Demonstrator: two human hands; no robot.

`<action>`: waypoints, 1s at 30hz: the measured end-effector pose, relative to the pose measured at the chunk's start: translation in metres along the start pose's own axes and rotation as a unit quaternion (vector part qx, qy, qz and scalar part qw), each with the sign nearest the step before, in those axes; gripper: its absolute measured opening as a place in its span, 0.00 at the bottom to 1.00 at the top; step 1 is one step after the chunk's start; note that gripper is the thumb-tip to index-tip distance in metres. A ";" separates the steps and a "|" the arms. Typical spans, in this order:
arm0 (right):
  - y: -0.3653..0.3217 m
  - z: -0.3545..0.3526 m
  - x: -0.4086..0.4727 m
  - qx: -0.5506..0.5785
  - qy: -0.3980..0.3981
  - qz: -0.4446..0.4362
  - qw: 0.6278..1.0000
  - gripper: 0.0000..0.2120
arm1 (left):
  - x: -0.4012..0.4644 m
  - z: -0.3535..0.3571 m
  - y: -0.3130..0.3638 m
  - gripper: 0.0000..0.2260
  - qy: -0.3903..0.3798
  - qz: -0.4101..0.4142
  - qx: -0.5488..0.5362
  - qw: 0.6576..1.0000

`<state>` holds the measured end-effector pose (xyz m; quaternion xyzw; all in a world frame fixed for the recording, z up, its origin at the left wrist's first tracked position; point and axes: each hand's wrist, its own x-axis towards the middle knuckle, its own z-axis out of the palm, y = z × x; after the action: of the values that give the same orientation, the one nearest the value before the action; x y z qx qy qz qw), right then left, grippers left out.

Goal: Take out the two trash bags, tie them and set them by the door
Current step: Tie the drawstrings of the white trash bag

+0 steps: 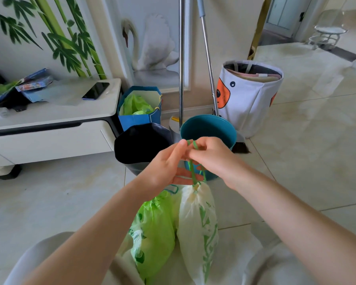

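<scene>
White bag (197, 227) hanging beside green bag (154, 229), both out of bins. Tying step: left hand (164, 167) & right hand (210, 155) pinching green drawstring (192, 171). Next, prob: cinch knot, then to door.

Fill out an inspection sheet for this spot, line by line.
Surface: glossy beige tiled floor.
Job's things: pale white drawstring trash bag hanging cinched; bright green plastic trash bag beside it.
Clutter: teal round bin, black bin, blue paper bag, white fabric hamper, dark phone.
Grips: left hand and right hand pinch the green drawstring.
Cables: nothing seen.
Surroundings: bamboo and swan wall mural.
</scene>
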<state>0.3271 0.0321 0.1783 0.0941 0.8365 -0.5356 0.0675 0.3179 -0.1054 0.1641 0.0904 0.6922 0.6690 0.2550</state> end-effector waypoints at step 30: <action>-0.001 0.003 0.015 0.068 -0.032 -0.029 0.997 0.03 | -0.029 -0.149 -0.174 0.07 0.145 -0.306 0.349 0.874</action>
<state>0.3124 0.0302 0.1746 0.0573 0.7979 -0.5957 0.0722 0.3098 -0.2652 -0.0021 -0.1410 0.9030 0.2783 0.2955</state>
